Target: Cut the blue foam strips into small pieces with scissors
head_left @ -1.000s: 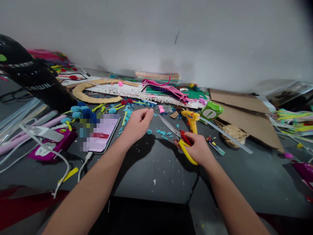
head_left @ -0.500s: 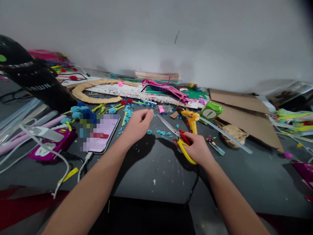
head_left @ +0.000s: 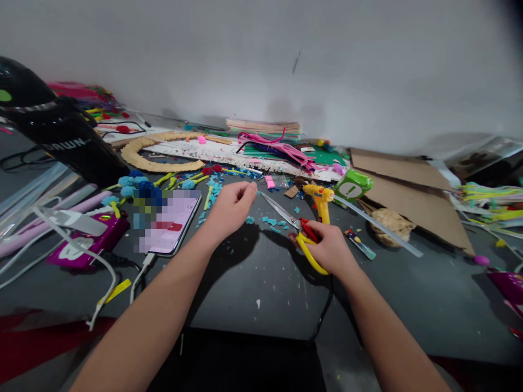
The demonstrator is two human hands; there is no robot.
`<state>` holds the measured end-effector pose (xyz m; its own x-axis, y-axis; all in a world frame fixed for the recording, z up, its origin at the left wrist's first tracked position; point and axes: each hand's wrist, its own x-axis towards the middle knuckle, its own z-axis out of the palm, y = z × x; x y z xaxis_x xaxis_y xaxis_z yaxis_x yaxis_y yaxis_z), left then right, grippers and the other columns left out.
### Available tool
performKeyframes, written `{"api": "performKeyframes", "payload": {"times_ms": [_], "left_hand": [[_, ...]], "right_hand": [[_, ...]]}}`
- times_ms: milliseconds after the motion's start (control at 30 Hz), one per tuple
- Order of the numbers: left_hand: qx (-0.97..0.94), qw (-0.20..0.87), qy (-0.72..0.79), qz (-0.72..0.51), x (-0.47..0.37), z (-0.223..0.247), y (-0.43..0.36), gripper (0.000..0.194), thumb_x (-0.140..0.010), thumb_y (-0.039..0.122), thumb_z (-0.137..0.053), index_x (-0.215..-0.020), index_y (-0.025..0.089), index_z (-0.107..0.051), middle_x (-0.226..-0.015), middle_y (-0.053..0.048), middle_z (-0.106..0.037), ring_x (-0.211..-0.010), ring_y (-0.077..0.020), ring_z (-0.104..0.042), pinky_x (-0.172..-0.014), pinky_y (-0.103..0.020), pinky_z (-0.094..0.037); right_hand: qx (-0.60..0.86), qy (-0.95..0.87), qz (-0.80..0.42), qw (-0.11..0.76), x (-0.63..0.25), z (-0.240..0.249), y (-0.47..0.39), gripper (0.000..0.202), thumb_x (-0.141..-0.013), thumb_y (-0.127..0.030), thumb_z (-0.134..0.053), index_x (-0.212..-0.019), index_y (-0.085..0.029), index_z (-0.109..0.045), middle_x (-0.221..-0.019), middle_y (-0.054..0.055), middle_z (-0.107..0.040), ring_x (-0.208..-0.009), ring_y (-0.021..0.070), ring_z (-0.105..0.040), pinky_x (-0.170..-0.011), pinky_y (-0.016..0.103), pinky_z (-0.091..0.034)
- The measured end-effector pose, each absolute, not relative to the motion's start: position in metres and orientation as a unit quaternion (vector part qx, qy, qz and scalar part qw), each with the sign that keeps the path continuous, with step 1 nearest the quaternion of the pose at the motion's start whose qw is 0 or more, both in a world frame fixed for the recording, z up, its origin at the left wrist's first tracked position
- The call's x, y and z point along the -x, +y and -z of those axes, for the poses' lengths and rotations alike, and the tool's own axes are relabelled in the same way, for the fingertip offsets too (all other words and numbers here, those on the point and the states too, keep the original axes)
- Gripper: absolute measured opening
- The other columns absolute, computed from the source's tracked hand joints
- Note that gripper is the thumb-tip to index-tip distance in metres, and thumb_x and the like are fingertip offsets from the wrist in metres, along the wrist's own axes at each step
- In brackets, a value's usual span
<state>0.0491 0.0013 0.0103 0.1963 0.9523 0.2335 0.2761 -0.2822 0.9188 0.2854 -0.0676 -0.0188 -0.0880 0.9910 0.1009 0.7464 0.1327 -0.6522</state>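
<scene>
My right hand is closed round the yellow and red handles of a pair of scissors, whose blades point up and left. Close to the blade tips is my left hand, its fingers pinched together. Whatever those fingers hold is too small or hidden to make out. Small blue scraps lie on the dark grey table beneath and between the hands. Just beyond my right hand stands a yellow glue gun. A phone on a white cable lies left of my left forearm.
A black bottle and a purple box stand at left. Behind my hands are a tan ring, pink strips and coloured bits. Cardboard, a green box and a crumpled tan lump occupy the right.
The scissor tips have shifted slightly up and left, nearer the left fingertips. Both hands otherwise stay almost where they were.
</scene>
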Motion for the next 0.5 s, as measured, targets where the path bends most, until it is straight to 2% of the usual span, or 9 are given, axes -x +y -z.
{"api": "performKeyframes", "payload": {"times_ms": [267,500], "left_hand": [[-0.669,0.386,0.462,-0.436,-0.0489,-0.0081,0.0030,0.044,-0.095,0.040,-0.044,-0.058,0.018,-0.037,-0.054,0.004,-0.032,-0.050,-0.0093,-0.031,-0.050,-0.028,-0.021],[-0.654,0.384,0.480,-0.441,-0.0493,-0.0087,0.0032,0.043,-0.094,0.039,-0.044,-0.057,0.018,-0.036,-0.052,0.004,-0.032,-0.049,-0.0088,-0.030,-0.049,-0.027,-0.021]], "right_hand": [[0.620,-0.707,-0.208,0.268,-0.2874,0.0206,-0.0663,0.030,-0.073,-0.036,-0.068,-0.061,-0.018,-0.047,-0.057,-0.005,-0.036,-0.058,0.0100,-0.030,-0.051,0.023,-0.026],[0.622,-0.684,-0.233,0.301,-0.2869,0.0174,-0.0683,0.032,-0.069,-0.036,-0.072,-0.062,-0.019,-0.046,-0.057,-0.005,-0.041,-0.057,0.0099,-0.035,-0.050,0.021,-0.029]]}}
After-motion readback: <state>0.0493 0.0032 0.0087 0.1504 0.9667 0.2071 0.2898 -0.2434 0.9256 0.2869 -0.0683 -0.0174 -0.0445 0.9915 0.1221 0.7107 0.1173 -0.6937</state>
